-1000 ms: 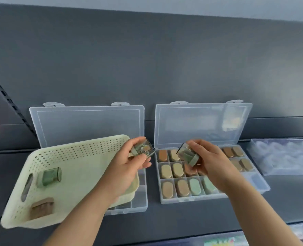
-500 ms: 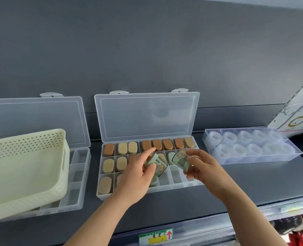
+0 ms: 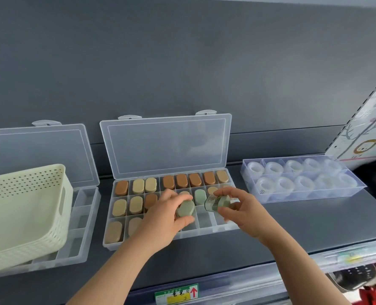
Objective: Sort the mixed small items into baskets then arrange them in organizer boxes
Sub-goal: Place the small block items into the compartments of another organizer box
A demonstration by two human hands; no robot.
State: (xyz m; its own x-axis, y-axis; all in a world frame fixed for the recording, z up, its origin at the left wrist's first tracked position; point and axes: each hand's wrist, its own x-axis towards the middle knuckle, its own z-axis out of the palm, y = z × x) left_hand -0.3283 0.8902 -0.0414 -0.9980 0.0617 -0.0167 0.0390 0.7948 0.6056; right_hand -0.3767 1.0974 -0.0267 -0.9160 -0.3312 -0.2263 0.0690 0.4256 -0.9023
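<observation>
A clear organizer box with its lid up sits mid-shelf, its compartments holding several brown, tan and green oval items. My left hand grips a pale green oval item just above the box's middle compartments. My right hand holds a second green item with a clear cap, tilted on its side over the box's right part. A cream perforated basket rests on another open organizer box at the left.
A clear tray of white tape rolls stands to the right on the grey shelf. A patterned panel leans at far right. The shelf's front edge carries a price label.
Both hands have lowered their green items closer to the organizer box's middle compartments. The view has shifted slightly, with the basket staying at the left.
</observation>
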